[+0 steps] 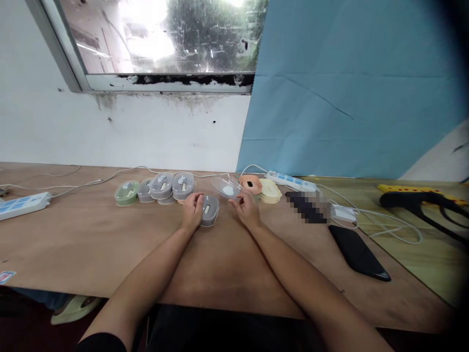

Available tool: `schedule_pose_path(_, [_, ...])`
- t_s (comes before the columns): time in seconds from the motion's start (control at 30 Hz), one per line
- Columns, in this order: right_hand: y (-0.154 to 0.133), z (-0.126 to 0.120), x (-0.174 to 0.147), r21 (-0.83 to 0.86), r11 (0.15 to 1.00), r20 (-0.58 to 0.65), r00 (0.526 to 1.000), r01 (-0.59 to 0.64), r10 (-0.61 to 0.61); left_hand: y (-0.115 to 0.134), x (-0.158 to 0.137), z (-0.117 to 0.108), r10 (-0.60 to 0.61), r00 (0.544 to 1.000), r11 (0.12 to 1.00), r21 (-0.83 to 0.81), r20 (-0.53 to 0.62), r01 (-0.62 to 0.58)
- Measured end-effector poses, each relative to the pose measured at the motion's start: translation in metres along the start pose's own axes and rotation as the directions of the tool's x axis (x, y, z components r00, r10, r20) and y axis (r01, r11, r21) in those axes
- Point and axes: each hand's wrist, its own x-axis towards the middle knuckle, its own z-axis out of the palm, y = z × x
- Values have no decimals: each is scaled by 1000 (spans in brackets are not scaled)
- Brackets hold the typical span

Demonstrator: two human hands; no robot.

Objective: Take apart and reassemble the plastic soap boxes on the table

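Person's left hand [191, 213] has fingers curled against the left side of a grey box [210, 210] — rounded-rectangle, smooth plastic, pale oblong inset on top; cannot tell if it is clamped or just resting. Box sits flat, mid-table, nearer the back edge than the front edge of the brown, matte, wood-like table [128, 244]. Right hand [248, 210] is pinched on the near rim of a clear plastic cover [222, 184], thin, glossy, rounded, tilted, with a whitish round patch. Along the back edge, left of the hands: translucent-topped grey boxes [161, 185], some stacked, and a green box [126, 193] at the row's left end. Behind the right hand: orange piece [250, 185], dark oblong centre — beside stacked cream-yellow pieces [270, 191], rounded. Flat black phone [359, 252] lies by the table's right edge.
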Motion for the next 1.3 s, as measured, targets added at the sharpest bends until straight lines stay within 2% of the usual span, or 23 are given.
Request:
schedule_pose_path(0.2, [4, 15, 3, -5, 995, 19, 995, -102, 102, 2, -1, 1, 50, 998, 996, 67, 45, -53])
schedule_pose_path(0.5, [20, 44, 18, -52, 988, 4, 989, -148, 148, 4, -2, 3, 90, 991, 988, 116, 96, -101])
schedule_pose_path(0.73, [21, 44, 13, -98, 991, 137, 985, -92, 105, 7, -3, 1, 112, 986, 986, 113, 125, -126])
schedule_pose_path(0.93, [16, 38, 12, -177, 979, 233, 962, -103, 143, 7, -4, 1, 107, 985, 986, 116, 133, -123])
schedule_pose_path(1.13, [17, 36, 13, -251, 961, 301, 934, -117, 192, 6, -4, 1, 117, 984, 983, 123, 135, -134])
schedule_pose_path(1.3, [17, 38, 12, -214, 972, 298, 942, -94, 157, 5, -3, 1, 128, 983, 982, 119, 134, -144])
